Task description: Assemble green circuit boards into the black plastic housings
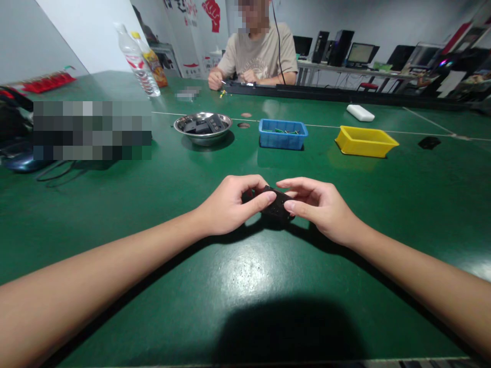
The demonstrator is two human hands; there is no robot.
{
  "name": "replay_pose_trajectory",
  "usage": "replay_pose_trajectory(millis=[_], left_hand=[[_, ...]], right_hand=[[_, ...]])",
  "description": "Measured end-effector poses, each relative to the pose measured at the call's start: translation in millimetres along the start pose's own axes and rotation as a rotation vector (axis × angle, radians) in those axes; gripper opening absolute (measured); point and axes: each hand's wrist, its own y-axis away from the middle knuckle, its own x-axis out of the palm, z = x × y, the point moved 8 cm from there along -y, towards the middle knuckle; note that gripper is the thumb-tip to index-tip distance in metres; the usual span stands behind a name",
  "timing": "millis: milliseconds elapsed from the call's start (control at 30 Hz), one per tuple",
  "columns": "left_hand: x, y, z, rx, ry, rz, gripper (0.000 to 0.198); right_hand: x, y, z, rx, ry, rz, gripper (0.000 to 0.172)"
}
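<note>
Between my two hands is a small black plastic case (276, 206), a flat rectangular piece held just over the green table (161, 306). My left hand (236, 204) grips its left end, thumb on top and fingers curled behind it. At the right end, the thumb of my right hand (320, 207) presses on the top, with the fingers bent round the far side. The underside of the case and some fingertips are hidden.
Beyond my hands stand a metal bowl (205, 137) of dark plastic parts, a blue bin (282, 140) with small green pieces, and a yellow bin (366, 145). A white object (360, 113) and a black piece (428, 142) lie right. Bottles (140, 64) stand back left; a person (261, 53) sits opposite.
</note>
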Motion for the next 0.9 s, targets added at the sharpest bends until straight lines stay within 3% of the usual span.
replay_pose_trajectory(millis=[300,600,900], left_hand=[[12.8,0.9,7.1,-0.080,0.059,0.179,0.045],[15.6,-1.4,8.8,-0.111,0.214,0.179,0.049],[18.8,0.7,6.8,-0.105,0.250,0.254,0.037]], right_hand=[[-7.8,-1.4,4.0,0.007,0.083,-0.093,0.031],[8.2,0.7,-3.0,0.082,-0.056,0.090,0.045],[7.9,0.7,-2.0,0.104,-0.055,0.067,0.046]])
